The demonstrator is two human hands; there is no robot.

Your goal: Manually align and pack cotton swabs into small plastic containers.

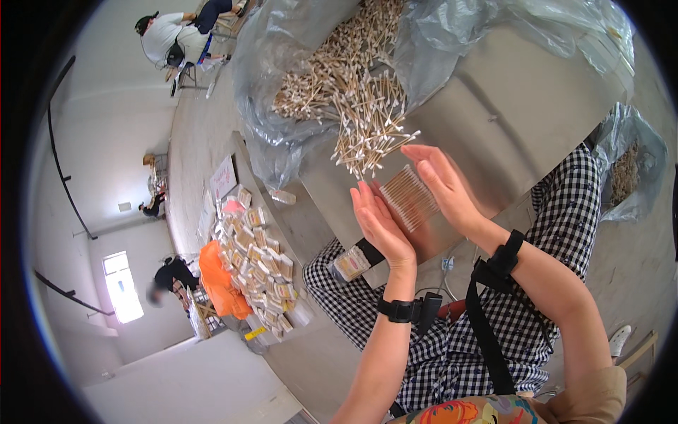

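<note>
A neat row of cotton swabs (410, 198) lies side by side on the shiny metal tabletop (519, 85). My left hand (381, 225) stands along its near left side, fingers stretched out and held close together. Opposite it, my right hand (446, 189) is angled along the right side of the row, its fingers straight too. Neither hand is wrapped round the swabs; whether the palms touch the row's ends I cannot tell. Just beyond my fingertips, a loose heap of cotton swabs (367, 120) spills from a large clear plastic bag (438, 56).
A small pack of swabs (349, 264) sits by the table's near left corner. Many packs (258, 254) and an orange bag (220, 279) cover a surface to the left. A clear bag (632, 166) with brown bits stands at right. Other people sit farther off left.
</note>
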